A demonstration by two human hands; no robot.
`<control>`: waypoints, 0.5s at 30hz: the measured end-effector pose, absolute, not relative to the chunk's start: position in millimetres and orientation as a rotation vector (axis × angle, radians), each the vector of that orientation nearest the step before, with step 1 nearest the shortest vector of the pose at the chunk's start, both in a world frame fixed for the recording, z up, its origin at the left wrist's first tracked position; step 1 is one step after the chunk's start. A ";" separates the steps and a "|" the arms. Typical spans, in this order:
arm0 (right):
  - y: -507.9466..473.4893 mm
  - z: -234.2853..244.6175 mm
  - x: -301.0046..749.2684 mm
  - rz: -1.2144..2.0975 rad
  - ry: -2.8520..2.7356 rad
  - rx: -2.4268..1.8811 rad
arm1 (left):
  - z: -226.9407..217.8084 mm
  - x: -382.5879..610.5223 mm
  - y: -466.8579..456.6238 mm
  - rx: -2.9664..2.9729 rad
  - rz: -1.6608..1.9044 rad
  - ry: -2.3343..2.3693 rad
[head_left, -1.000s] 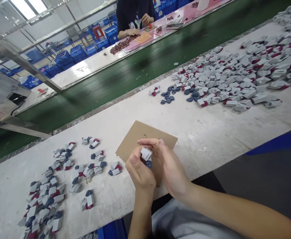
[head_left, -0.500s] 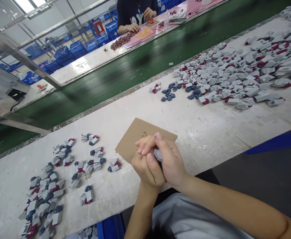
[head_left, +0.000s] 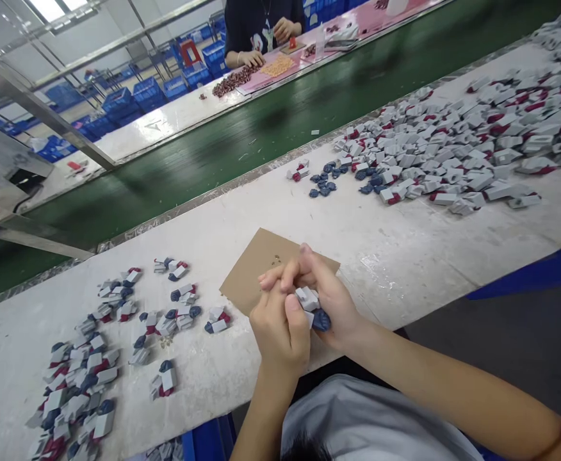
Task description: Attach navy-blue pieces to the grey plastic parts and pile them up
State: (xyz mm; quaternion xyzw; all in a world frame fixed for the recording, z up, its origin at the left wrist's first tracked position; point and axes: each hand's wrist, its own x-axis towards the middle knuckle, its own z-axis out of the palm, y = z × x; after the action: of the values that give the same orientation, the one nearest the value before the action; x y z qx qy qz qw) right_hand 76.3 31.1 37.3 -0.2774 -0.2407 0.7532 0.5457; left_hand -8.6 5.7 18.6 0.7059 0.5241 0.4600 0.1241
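Observation:
My left hand (head_left: 280,330) and my right hand (head_left: 335,298) are pressed together over the table's near edge. Between them sits a small grey-and-blue plastic part (head_left: 307,298), with its dark blue lump showing by my right palm. The fingers of my left hand are curled, its thumb against the part. My right hand is cupped around the part's other side, its fingers bent over my left hand. Much of the part is hidden by the fingers. Just beyond my hands lies a brown cardboard sheet (head_left: 246,272) with several tiny brass-coloured bits (head_left: 276,258) on it.
Assembled grey, red and blue parts (head_left: 79,384) are heaped at left. A big pile of grey-and-red parts (head_left: 434,141) spreads at right, with loose blue pieces (head_left: 326,182) beside it. Past a green conveyor belt (head_left: 189,173), a co-worker (head_left: 264,35) handles small pieces.
My hands have parted slightly, with the left one shifting left and down. More of the grey-and-blue part now shows between them. The view has moved a little.

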 end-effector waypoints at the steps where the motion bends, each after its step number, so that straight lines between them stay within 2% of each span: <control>1: 30.2 37.5 77.6 1.786 -0.590 -0.666 | 18.2 -7.6 5.2 2.008 1.306 1.515; 9: 29.3 36.9 82.2 1.773 -0.598 -0.740 | 20.2 1.4 3.1 1.704 1.188 1.319; 15: 30.8 41.1 85.8 1.704 -0.744 -0.780 | 17.4 5.2 4.6 1.590 1.232 1.435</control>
State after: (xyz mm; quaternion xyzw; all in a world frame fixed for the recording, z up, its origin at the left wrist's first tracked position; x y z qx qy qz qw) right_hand 85.8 30.8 41.1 -0.3272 -0.3123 0.7147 0.5335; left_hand 5.2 4.6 17.4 0.6077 0.5483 0.4709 0.3291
